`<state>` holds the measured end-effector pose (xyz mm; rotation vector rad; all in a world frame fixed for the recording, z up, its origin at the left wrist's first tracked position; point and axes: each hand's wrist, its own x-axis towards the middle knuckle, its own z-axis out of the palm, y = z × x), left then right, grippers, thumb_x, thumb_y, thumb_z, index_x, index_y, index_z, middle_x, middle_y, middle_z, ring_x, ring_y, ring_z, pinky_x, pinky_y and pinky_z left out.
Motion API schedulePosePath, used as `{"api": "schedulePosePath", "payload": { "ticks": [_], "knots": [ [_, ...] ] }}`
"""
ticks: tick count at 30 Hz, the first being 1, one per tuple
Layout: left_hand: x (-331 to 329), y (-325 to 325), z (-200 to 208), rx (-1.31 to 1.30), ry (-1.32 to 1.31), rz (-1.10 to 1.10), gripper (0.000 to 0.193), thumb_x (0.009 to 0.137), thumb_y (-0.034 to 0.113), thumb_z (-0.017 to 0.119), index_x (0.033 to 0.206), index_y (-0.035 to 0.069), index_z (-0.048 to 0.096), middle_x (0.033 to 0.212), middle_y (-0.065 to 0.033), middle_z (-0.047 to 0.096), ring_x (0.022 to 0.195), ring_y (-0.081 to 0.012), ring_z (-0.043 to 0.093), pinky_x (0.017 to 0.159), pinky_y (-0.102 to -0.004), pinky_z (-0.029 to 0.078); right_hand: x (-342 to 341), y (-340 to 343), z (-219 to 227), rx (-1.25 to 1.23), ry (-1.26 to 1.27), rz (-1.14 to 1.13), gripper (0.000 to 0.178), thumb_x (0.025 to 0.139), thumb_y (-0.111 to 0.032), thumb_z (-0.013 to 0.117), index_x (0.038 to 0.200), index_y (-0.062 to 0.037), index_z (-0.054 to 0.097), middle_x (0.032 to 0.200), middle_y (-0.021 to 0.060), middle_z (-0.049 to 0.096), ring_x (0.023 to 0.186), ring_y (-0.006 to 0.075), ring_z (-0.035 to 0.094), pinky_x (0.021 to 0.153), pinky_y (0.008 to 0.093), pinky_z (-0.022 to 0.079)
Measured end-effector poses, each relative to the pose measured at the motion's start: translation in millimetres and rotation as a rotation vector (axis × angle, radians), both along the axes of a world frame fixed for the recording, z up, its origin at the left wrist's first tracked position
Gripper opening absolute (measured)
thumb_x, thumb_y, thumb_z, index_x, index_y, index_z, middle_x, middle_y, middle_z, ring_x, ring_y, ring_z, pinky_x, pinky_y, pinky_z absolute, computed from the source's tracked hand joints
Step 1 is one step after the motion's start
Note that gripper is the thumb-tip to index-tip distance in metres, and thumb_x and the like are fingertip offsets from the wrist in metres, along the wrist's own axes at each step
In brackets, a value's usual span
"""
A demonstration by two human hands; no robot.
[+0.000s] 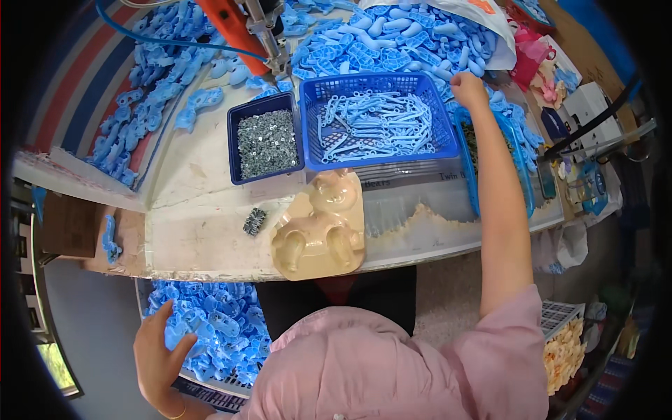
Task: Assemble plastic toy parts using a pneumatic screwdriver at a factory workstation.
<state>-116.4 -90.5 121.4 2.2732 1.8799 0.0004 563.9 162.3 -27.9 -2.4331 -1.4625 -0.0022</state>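
Observation:
My left hand (159, 350) is low at the left, thumb and fingers apart with nothing in it. It hovers over a crate below the table, heaped with blue plastic molded parts (217, 325). Across the table my right hand (470, 90) is stretched out to the front edge of a big pile of blue plastic parts (392, 38). Its fingers are curled in; whatever they hold is hidden. Beside it stands a blue basket (380, 162) of thin light-blue looped pieces (378, 122). My right forearm passes over a light-blue tray (523, 183) with small dark pieces.
A dark blue bin (233, 150) holds small metal pieces (267, 145). A beige molded fixture (318, 231) lies at the table's front edge, near a small metal cluster (255, 221). An orange-and-metal machine (241, 35) hangs over the far side. More blue parts (157, 91) line the left.

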Motion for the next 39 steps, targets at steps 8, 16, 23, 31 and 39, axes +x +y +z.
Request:
{"api": "schedulePosePath", "payload": {
  "ticks": [8, 16, 23, 31, 39],
  "knots": [
    [93, 56, -20, -0.184, -0.337, -0.426, 0.050, 0.081, 0.026, 0.077, 0.124, 0.005, 0.062, 0.107, -0.0140, 0.069, 0.098, -0.0342, 0.064, 0.086, -0.0408, 0.049, -7, 23, -28, -0.282, -0.196, -0.089, 0.038, 0.079, -0.030, 0.073, 0.109, -0.0065, 0.071, 0.114, 0.0192, 0.069, 0.105, 0.0351, 0.067, 0.088, 0.0480, 0.054],
    [201, 94, -69, -0.108, -0.768, -0.632, 0.047, 0.086, 0.014, 0.071, 0.130, 0.006, 0.056, 0.118, -0.0166, 0.064, 0.089, -0.0298, 0.064, 0.074, -0.0373, 0.053, -75, -84, 93, -0.042, 0.690, 0.465, 0.026, 0.079, -0.017, 0.074, 0.100, -0.0054, 0.062, 0.084, 0.0067, 0.068, 0.080, 0.0139, 0.065, 0.071, 0.0299, 0.050],
    [273, 88, -113, -0.353, -0.917, -0.457, 0.055, 0.086, 0.015, 0.073, 0.136, 0.007, 0.051, 0.095, -0.0146, 0.068, 0.068, -0.0210, 0.062, 0.064, -0.0309, 0.052, -185, -154, 102, -0.420, 0.962, 0.920, 0.018, 0.083, -0.017, 0.076, 0.088, -0.0055, 0.064, 0.078, 0.0002, 0.065, 0.074, 0.0078, 0.063, 0.065, 0.0241, 0.049],
    [212, 97, -116, 0.136, -0.763, -0.627, 0.040, 0.073, 0.006, 0.074, 0.112, 0.006, 0.066, 0.103, -0.0119, 0.070, 0.085, -0.0279, 0.068, 0.074, -0.0358, 0.055, 19, 11, -18, 0.077, -0.150, 0.159, 0.026, 0.081, -0.022, 0.072, 0.100, -0.0047, 0.067, 0.088, 0.0132, 0.071, 0.085, 0.0313, 0.069, 0.076, 0.0384, 0.053],
    [189, 70, -152, 0.228, -0.444, -0.768, 0.045, 0.081, 0.023, 0.073, 0.122, 0.011, 0.061, 0.125, -0.0053, 0.064, 0.112, -0.0237, 0.060, 0.093, -0.0380, 0.050, 58, 23, -30, 0.088, -0.009, 0.351, 0.025, 0.079, -0.028, 0.069, 0.091, -0.0064, 0.069, 0.080, 0.0126, 0.070, 0.076, 0.0265, 0.068, 0.069, 0.0382, 0.051]
  ]
}}
